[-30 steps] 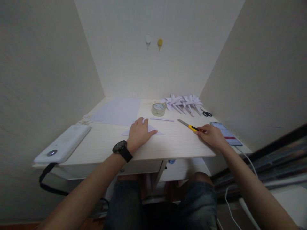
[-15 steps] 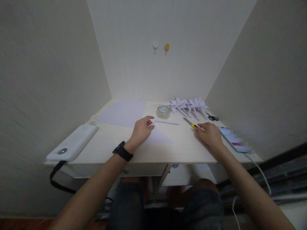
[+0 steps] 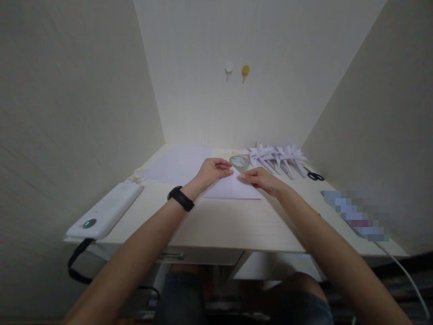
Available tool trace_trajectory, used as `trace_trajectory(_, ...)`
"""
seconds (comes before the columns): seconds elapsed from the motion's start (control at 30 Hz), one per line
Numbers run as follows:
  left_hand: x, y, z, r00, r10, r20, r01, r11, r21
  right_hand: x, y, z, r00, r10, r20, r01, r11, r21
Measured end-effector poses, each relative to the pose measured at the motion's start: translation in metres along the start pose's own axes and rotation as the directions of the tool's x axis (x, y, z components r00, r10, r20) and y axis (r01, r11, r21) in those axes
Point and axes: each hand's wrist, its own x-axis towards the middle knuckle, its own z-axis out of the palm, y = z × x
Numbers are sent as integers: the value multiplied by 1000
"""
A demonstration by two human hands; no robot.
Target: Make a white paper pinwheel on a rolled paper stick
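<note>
Legible text: none. Phone (image 3: 355, 213) screen is pixelated; tape roll (image 3: 239, 161) face and white device (image 3: 106, 210) show no readable marking.

Dim, flat indoor light; soft shadows; slight blur; wide-angle stretch at edges; lower foreground murky.

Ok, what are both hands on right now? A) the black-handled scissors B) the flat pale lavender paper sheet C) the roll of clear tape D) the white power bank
B: the left hand and the right hand both pinch the far edge of the flat pale lavender paper sheet; the roll of clear tape lies just behind them, untouched.
</note>
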Motion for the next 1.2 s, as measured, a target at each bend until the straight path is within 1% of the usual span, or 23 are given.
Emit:
trace_trajectory(0.07, 1, -8, -1, 1000, -15, -8, 15, 1000, -8, 5, 7, 3, 999, 28, -32, -28, 1000, 15)
trace_trajectory(0.1, 1, -12, -1, 1000, -31, -4, 31, 999, -8, 7, 11, 4, 996, 47, -73, -44, 998, 42)
trace_trajectory(0.2, -1, -21, -5, 995, -99, 8, 99, 995, 32, 8, 23, 9, 974, 94, -204, -59, 983, 173)
trace_trajectory(0.27, -3, -23, -8, 990, -137, 15, 136, 988, 75, 6, 28, 11, 962, 113, -248, -55, 972, 229)
trace_trajectory(0.43, -8, -23, -12, 965, -216, 150, 195, 970, 142, 4, 30, 10, 959, 114, -259, -48, 968, 247)
trace_trajectory(0.5, -9, -22, -11, 958, -235, 163, 215, 968, 129, 4, 30, 9, 961, 116, -252, -54, 969, 241)
trace_trajectory(0.63, -8, -24, -8, 954, -257, 157, 254, 967, 36, 4, 31, 7, 969, 120, -217, -70, 972, 225)
trace_trajectory(0.73, -7, -26, -7, 956, -265, 127, 266, 964, 6, 3, 30, 5, 978, 77, -192, -33, 974, 224)
trace_trajectory(0.83, -8, -26, -7, 956, -273, 107, 277, 960, -26, 3, 30, 5, 977, 31, -211, 16, 975, 219)
trace_trajectory(0.93, -9, -25, -8, 956, -286, 69, 286, 958, 12, 5, 32, 5, 976, 0, -218, 51, 972, 231)
trace_trajectory(1.03, -9, -24, -8, 962, -274, 10, 273, 961, 33, 8, 35, 8, 962, -114, -249, 169, 962, 215)
trace_trajectory(1.1, -9, -24, -8, 968, -251, -19, 251, 968, 19, 8, 36, 10, 944, -201, -263, 244, 959, 143)
trace_trajectory(1.17, -8, -24, -8, 971, -233, -46, 234, 972, -2, 8, 34, 11, 921, -262, -289, 278, 961, 12)
trace_trajectory(1.2, -8, -24, -8, 972, -227, -59, 226, 974, -14, 7, 33, 11, 901, -292, -319, 286, 956, -69)
